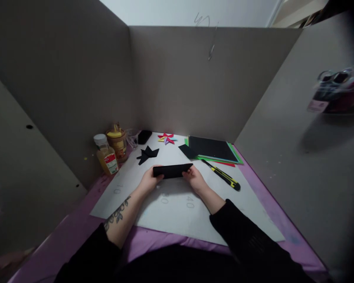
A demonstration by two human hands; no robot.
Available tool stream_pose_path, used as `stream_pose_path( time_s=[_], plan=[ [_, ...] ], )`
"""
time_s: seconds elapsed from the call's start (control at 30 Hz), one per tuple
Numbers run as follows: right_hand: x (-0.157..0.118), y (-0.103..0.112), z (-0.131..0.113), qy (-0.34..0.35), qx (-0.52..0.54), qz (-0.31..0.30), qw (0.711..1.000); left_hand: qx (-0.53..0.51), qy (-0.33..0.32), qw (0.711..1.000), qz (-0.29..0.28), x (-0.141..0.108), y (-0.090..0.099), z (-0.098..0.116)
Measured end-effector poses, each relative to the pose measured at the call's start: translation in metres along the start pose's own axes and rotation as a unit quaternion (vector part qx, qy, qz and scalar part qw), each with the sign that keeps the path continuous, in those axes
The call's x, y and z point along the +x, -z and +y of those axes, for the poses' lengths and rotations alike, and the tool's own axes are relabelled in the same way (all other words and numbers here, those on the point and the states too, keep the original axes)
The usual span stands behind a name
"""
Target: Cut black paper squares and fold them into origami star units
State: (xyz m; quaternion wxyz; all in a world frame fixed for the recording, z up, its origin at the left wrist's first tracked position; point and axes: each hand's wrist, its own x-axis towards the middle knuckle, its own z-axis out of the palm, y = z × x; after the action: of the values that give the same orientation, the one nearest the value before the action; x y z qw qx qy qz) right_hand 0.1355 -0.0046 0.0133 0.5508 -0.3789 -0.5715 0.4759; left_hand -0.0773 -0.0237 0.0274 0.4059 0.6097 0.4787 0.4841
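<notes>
A strip of black paper (172,171), apparently folded, is held level above the white sheet (179,216). My left hand (150,179) grips its left end, thumb on the near face. At the other end, my right hand (194,179) pinches the paper between thumb and fingers. Just beyond the left hand lies a folded black paper shape (147,154) with several points. Past the right hand are a small black paper piece (188,151) and a black and yellow utility knife (224,176).
A stack of coloured paper (212,149), black on top, lies at the back right. A small multicoloured paper star (166,138) sits at the back. On the left stand a glue bottle (106,155), a brown jar (118,143) and a clear cup (132,137). Grey panels (194,78) enclose the table.
</notes>
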Motion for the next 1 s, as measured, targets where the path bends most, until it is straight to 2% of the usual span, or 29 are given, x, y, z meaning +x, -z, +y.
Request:
stream_pose_path(
  time_s=[0.13,0.23,0.33,0.4,0.47,0.57,0.67,0.77,1.0],
  plan=[
    [-0.002,-0.002,0.015,-0.002,0.005,0.021,1.000,0.000,0.015,1.000,0.003,-0.001,-0.005,-0.014],
    [0.000,-0.004,0.016,-0.016,-0.018,0.035,0.999,0.013,0.002,1.000,0.007,0.000,-0.005,-0.016],
    [0.000,-0.004,0.013,-0.039,-0.046,0.038,0.997,0.020,0.017,1.000,0.013,0.000,-0.005,-0.014],
    [-0.003,-0.004,0.008,-0.042,-0.021,0.029,0.998,-0.023,0.040,0.999,0.005,-0.002,-0.006,-0.011],
    [-0.006,-0.005,0.001,-0.056,0.033,0.005,0.998,-0.109,0.068,0.992,-0.011,-0.006,-0.006,-0.007],
    [-0.013,-0.006,-0.007,-0.087,0.080,-0.027,0.993,-0.241,0.112,0.964,-0.017,-0.011,-0.006,0.000],
    [-0.017,-0.008,-0.010,-0.098,0.095,-0.042,0.990,-0.315,0.135,0.939,-0.003,-0.014,-0.005,0.005],
    [-0.018,-0.008,-0.008,-0.106,0.101,-0.045,0.988,-0.341,0.143,0.929,0.008,-0.015,-0.005,0.009],
    [-0.018,-0.008,-0.008,-0.110,0.080,-0.045,0.990,-0.346,0.143,0.927,0.013,-0.015,-0.006,0.009]
  ],
)
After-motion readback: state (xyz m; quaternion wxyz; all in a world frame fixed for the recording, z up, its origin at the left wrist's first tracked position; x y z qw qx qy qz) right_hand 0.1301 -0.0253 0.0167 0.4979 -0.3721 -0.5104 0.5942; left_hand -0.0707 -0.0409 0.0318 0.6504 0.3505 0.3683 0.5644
